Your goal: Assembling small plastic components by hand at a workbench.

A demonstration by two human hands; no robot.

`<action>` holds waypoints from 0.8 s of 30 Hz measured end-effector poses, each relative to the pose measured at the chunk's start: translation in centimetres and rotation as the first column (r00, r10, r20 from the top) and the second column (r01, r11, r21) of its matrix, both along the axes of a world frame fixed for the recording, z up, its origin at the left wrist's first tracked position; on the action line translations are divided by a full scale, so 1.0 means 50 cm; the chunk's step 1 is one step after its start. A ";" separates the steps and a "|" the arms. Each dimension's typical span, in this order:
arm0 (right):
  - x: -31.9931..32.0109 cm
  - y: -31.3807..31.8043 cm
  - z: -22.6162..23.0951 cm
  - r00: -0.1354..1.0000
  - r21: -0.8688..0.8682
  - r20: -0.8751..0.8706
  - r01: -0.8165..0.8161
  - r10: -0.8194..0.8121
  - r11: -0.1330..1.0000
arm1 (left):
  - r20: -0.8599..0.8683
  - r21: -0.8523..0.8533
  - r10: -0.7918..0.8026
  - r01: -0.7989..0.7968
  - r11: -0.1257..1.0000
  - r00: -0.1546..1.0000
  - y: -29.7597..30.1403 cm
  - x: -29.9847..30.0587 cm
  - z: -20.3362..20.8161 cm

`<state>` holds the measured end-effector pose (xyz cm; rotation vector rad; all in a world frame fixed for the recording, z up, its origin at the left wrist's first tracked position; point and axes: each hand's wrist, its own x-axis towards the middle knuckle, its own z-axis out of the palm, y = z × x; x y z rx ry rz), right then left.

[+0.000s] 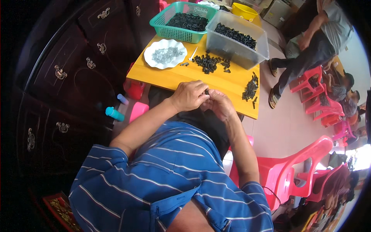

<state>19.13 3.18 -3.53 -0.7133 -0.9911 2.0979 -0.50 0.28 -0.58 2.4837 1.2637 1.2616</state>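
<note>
left hand (pixel 190 95) curled; meeting right hand (pixel 221 106)

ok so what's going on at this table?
The person's left hand pinches a small black piece by the yellow table; the right hand is up against it, its grip unclear. Loose black pieces lie in piles on the table. A green basket and clear bin hold more; a white plate holds small clear-looking bits.
</note>
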 end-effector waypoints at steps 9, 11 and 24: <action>0.001 -0.001 -0.011 1.000 -0.025 -0.009 0.002 -0.003 1.000 | -0.038 0.054 0.011 -0.009 0.998 0.999 -0.006 0.009 -0.007; 0.000 -0.001 -0.010 1.000 -0.013 -0.005 0.011 -0.011 1.000 | -0.029 0.071 0.022 -0.020 0.997 0.999 -0.005 0.011 -0.008; -0.006 -0.013 0.010 0.995 0.027 0.077 0.063 -0.065 0.998 | -0.009 0.063 0.019 -0.019 0.998 1.000 -0.006 0.014 -0.010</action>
